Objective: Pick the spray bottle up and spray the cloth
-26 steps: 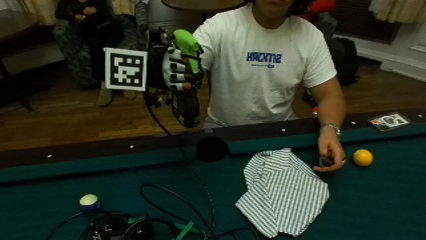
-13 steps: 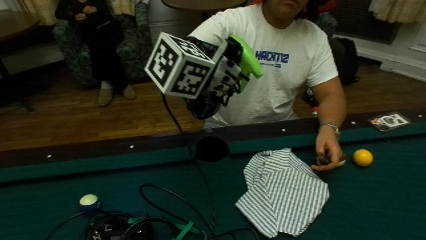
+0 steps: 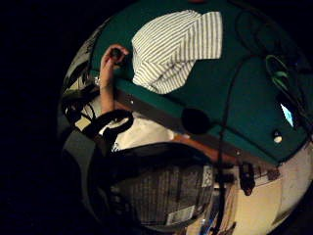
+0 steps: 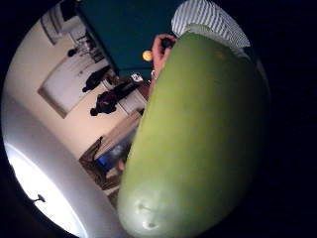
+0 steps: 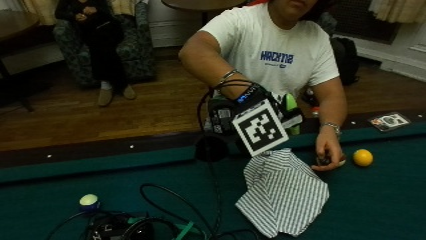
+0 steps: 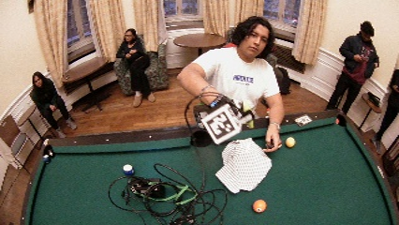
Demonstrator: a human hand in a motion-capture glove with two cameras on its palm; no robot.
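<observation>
On the left of the green-felted pool table [image 5: 80, 172], a small ball with a pale top [image 5: 88, 201] sat near a tangle of black and green cables [image 5: 153, 225]. A dark side pocket [image 5: 212, 148] opened in the wooden rail [image 5: 100, 149] behind them.

Toward the middle, the person's gloved right hand [image 5: 247, 116] hung above the rail, just over the near edge of the striped cloth [image 5: 283, 195]. It held the green spray bottle [image 5: 290, 107], of which only a strip showed past the glove in the outside view. In the thumb side palm view the bottle's green body [image 4: 198, 144] filled most of the frame, close against the palm; in the little finger side palm view a printed label [image 3: 161, 193] lay equally close. How the fingers sat around the bottle could not be told, since the glove and its gear hid them.

The cloth lay crumpled on the felt, directly below and in front of the hand. Just right of it, the bare left hand [image 5: 328, 152] rested on the felt, its fingers curled on a small dark object [image 5: 322, 161]. Further right lay 1 yellow ball [image 5: 363, 157], apart from the hand, and a small card [image 5: 389, 120] sat on the rail behind. The wide view showed 1 orange ball [image 6: 259, 205] on the felt, nearer the camera than the cloth.
</observation>
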